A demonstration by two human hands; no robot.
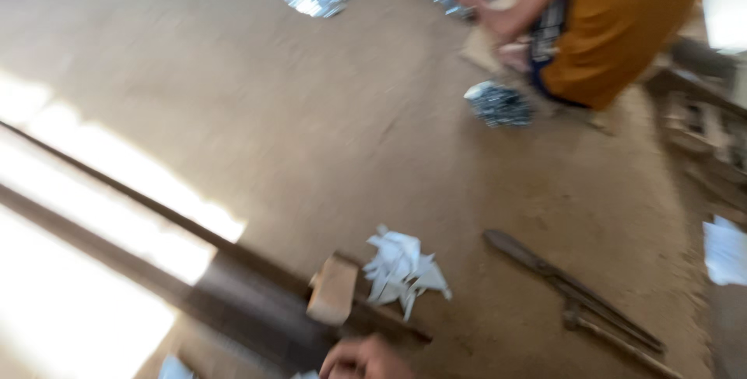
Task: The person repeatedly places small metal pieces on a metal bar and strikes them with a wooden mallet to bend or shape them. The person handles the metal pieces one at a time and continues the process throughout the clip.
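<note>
Wooden mallet (332, 289), hand (364, 359) just below

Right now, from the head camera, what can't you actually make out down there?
- Hand: cut off by the bottom edge; which hand it is, and its grip, cannot be told.
- Other hand: out of frame.
- Wooden block: motion blur; whether it is a mallet head is unclear.
- Metal cutters: blurred, handles run off the bottom edge.
- White scraps: material unclear.
- Another person: cut off by the top edge; hands blurred over shiny pieces.

Only the knuckles of one of the hands (364, 359) show at the bottom edge, fingers curled.
</note>
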